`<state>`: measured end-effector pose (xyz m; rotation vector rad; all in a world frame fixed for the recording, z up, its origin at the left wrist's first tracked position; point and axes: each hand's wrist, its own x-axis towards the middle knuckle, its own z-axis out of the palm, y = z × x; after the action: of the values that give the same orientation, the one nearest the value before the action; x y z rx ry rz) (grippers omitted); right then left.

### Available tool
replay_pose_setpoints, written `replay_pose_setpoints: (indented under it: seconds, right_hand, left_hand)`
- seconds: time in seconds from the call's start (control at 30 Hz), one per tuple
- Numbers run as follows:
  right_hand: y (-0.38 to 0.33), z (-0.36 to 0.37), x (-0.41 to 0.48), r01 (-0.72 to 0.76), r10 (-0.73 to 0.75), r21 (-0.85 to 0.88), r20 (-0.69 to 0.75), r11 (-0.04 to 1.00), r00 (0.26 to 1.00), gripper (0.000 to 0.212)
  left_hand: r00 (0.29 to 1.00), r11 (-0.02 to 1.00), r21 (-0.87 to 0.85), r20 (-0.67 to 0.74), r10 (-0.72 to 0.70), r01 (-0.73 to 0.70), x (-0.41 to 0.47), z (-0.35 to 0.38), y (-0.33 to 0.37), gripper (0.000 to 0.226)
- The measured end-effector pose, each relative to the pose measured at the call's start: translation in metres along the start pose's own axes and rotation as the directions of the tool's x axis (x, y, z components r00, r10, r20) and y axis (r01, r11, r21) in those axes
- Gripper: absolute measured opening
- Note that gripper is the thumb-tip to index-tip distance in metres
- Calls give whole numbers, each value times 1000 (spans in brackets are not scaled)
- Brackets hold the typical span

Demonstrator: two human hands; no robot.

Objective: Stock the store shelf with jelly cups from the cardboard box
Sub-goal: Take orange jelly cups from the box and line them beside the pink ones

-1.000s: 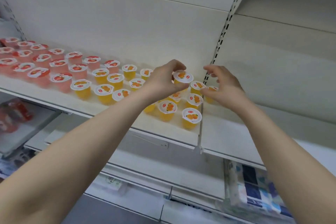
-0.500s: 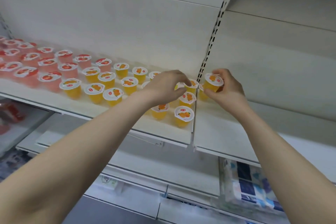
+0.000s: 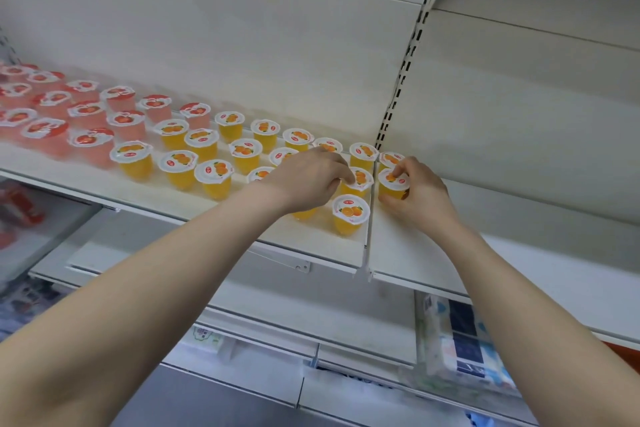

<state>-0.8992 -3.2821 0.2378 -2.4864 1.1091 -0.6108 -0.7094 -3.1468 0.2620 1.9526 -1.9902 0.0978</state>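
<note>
Change since half a second ago: right hand (image 3: 420, 196) has lowered its cup from beside the upright to the shelf (image 3: 433, 253).

Item: orange jelly cups, foil-lidded, clear plastic.
- Right-hand cup (image 3: 391, 184): just right of the divider (image 3: 370, 218), at or close to the shelf. Fingers and thumb are curled round its wall and rim.
- Left-hand cup (image 3: 360, 180): just left of the divider, in the orange block. The left hand (image 3: 308, 180) has its fingers curled over the rim and its tips on the lid.
- Red jelly cups (image 3: 90, 139): far left, same shelf.
- Cardboard box: not in view.

Handling, judged: light, thin-walled and easily tipped, and probably dented by a hard squeeze. The foil lid is likely the weak point. Take hold at the stiff rim or upper wall, not by pressing the lid's centre.
</note>
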Motion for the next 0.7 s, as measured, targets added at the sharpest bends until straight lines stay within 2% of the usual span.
replay_pose_setpoints:
  seconds: [0.17,0.37,0.47,0.7]
  right_hand:
    - [0,0,-5,3,-2,-31,21,1000,1000,39]
    - [-12,-29,-5,136,-124,-283,61,949,990,42]
    - [-20,-42,-2,203,-207,-368,27,907,978,40]
    - [-82,-33,11,358,-403,-463,3,811,915,43]
  left_hand:
    - [1000,1000,-4,-16,1,-1,-1,0,1,35]
    - [1000,999,39,4,-16,16,-4,-8,-4,35]
    - [999,996,70,-8,-46,47,-7,-18,-10,36]
    - [980,992,90,-186,-66,84,-51,-58,-45,32]
